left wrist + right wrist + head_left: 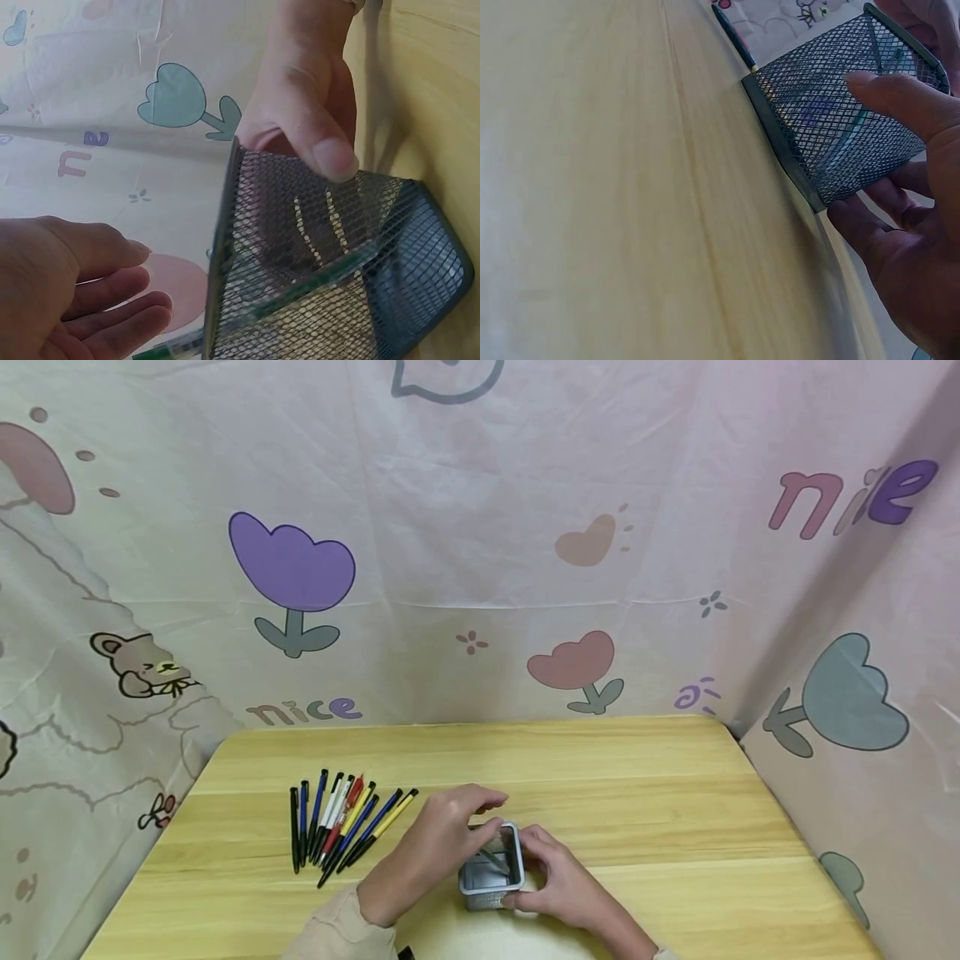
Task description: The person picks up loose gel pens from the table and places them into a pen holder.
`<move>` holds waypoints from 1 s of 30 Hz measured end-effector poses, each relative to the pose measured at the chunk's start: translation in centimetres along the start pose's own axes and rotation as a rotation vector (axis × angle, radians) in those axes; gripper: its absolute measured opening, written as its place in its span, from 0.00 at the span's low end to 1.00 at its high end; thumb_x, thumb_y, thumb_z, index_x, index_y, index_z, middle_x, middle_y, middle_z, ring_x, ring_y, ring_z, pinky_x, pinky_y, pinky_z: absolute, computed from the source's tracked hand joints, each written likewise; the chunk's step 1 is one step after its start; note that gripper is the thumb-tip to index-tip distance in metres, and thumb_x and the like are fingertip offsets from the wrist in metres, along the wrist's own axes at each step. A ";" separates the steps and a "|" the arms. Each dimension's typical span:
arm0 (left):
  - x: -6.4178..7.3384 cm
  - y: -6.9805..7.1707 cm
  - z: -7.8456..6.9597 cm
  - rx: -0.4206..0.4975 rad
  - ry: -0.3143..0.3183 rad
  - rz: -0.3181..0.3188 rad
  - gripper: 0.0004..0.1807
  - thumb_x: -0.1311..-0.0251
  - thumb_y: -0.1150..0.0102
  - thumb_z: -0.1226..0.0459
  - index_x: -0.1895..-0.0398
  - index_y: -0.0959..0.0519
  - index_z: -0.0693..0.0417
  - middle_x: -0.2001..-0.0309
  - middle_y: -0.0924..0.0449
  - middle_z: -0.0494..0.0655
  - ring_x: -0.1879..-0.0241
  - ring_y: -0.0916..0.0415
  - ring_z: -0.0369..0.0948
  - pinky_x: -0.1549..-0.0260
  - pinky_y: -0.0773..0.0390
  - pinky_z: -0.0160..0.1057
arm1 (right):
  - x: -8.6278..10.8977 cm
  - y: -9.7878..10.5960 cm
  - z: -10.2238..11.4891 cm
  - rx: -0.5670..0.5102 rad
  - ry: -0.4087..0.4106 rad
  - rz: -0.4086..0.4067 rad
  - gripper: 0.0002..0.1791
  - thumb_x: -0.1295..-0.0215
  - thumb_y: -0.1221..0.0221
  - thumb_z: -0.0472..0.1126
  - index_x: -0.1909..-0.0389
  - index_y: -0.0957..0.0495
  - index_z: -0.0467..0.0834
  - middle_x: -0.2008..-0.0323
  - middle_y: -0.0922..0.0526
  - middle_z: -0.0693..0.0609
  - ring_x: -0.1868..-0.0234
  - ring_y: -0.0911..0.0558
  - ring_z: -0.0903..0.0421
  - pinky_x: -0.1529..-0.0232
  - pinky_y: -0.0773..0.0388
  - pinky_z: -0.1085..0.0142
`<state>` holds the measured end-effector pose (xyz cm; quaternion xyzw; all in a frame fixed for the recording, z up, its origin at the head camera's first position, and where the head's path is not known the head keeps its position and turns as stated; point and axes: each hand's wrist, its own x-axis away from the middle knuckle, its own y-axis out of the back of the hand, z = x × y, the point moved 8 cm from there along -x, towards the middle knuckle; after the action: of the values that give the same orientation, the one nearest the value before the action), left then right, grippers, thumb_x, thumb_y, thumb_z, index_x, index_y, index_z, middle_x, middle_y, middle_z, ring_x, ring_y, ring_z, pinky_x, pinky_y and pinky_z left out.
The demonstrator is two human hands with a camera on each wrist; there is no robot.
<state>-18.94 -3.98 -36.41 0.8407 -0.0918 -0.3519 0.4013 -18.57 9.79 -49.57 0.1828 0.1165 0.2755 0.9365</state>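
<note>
A dark metal-mesh pen holder (486, 900) with a square rim stands on the table, and my right hand (558, 878) grips its right side between thumb and fingers. Inside it leans a green pen (322, 283), its upper end sticking out past the rim in the left wrist view. My left hand (446, 828) hovers over the holder's left rim. Its fingers (124, 330) are loosely bent and apart from the pen, with nothing between them. The right thumb (896, 97) lies against the mesh in the right wrist view.
Several pens in black, blue, white, red and yellow lie in a loose fan on the left of the wooden table (637, 785); the red pen (354, 795) is near their middle. A printed cloth (450, 527) hangs behind and at both sides.
</note>
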 end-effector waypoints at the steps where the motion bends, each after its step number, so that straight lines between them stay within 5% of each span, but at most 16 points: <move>1: 0.0 0.2 0.1 -0.003 -0.003 -0.004 0.14 0.46 0.23 0.69 0.55 0.12 0.57 0.57 0.08 0.49 0.57 0.10 0.41 0.58 0.12 0.30 | 0.0 0.0 0.0 -0.002 -0.002 0.001 0.42 0.46 0.23 0.45 0.29 0.27 0.48 0.43 0.22 0.47 0.43 0.17 0.56 0.35 0.21 0.69; 8: 0.1 1.6 1.4 -0.032 0.008 -0.042 0.15 0.45 0.23 0.67 0.54 0.12 0.57 0.56 0.09 0.48 0.58 0.11 0.40 0.57 0.11 0.33 | 0.0 -0.1 0.0 -0.020 -0.013 0.005 0.43 0.46 0.23 0.44 0.29 0.28 0.43 0.43 0.22 0.46 0.44 0.17 0.56 0.37 0.20 0.70; 16: 0.8 3.4 4.7 -0.078 0.143 -0.081 0.17 0.47 0.22 0.68 0.53 0.12 0.58 0.56 0.09 0.51 0.60 0.12 0.43 0.61 0.10 0.40 | -0.1 -0.2 -0.2 -0.046 -0.025 0.010 0.43 0.46 0.23 0.43 0.29 0.28 0.41 0.44 0.23 0.45 0.44 0.16 0.55 0.38 0.19 0.70; 24: 1.9 3.6 8.2 -0.133 0.317 -0.008 0.17 0.46 0.24 0.68 0.51 0.13 0.58 0.54 0.10 0.53 0.62 0.13 0.45 0.66 0.12 0.36 | -0.1 -0.4 -0.3 -0.048 -0.031 0.018 0.43 0.45 0.24 0.44 0.28 0.29 0.42 0.44 0.24 0.46 0.45 0.17 0.58 0.38 0.20 0.72; 30: 2.8 3.6 10.0 -0.168 0.363 0.018 0.17 0.46 0.24 0.68 0.51 0.13 0.58 0.55 0.10 0.52 0.64 0.13 0.45 0.66 0.12 0.37 | -0.1 -0.4 -0.4 -0.053 -0.031 0.020 0.44 0.45 0.24 0.44 0.27 0.29 0.41 0.43 0.24 0.46 0.44 0.17 0.58 0.37 0.20 0.72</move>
<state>-23.13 -13.68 -39.51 0.8530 0.0041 -0.1974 0.4831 -18.59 9.49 -50.05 0.1634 0.0926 0.2848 0.9400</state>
